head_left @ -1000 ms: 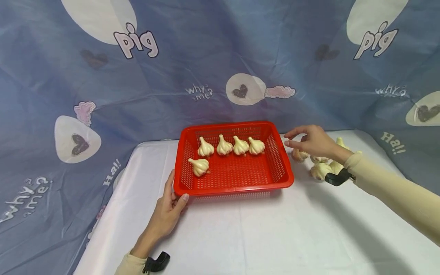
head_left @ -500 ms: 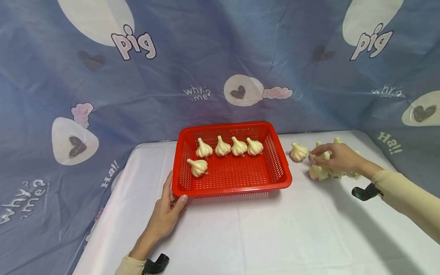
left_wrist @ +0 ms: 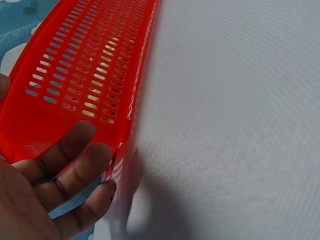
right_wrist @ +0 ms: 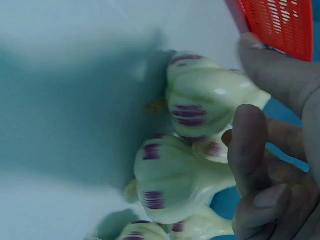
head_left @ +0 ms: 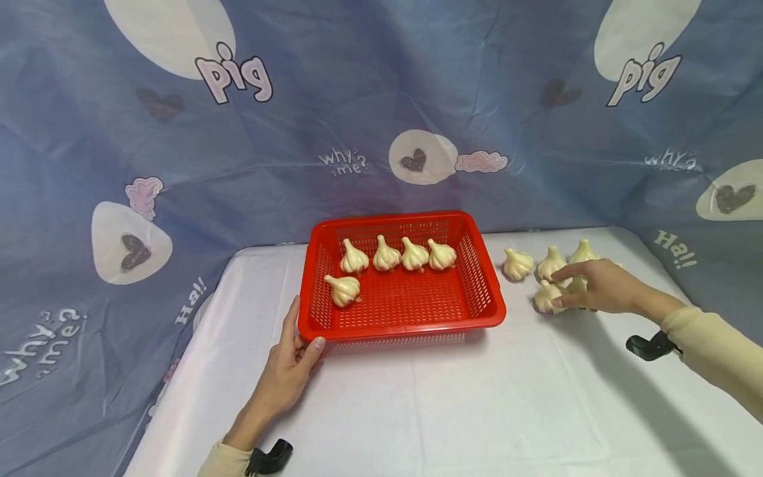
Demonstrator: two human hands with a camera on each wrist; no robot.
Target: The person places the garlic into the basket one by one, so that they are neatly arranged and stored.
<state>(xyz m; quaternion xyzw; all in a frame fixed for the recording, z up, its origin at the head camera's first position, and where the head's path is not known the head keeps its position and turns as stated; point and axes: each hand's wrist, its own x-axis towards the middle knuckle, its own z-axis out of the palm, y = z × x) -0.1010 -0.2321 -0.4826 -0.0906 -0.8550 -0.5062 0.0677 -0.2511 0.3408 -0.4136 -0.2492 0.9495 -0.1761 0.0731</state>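
My left hand point(head_left: 283, 374) rests at the near left corner of a red plastic basket point(head_left: 405, 328), index finger along its left side and thumb at the front. In the left wrist view, its other fingers point(left_wrist: 82, 167) lie loosely by the perforated wall. Several garlic bulbs point(head_left: 344, 290) lie inside the basket. My right hand point(head_left: 605, 285) is over a group of garlic bulbs on the table to the right. In the right wrist view, thumb and index finger are on either side of one bulb's neck point(right_wrist: 250, 95), the bulb still on the cloth.
A white cloth point(head_left: 369, 411) covers the table. Blue printed fabric point(head_left: 334, 86) hangs behind and at the sides. A single garlic bulb point(head_left: 517, 265) lies between the basket and the right-hand group.
My right hand has moved from beside the basket's right edge rightward and lower, to the garlic bulbs on the table. The left hand and the basket keep their places.
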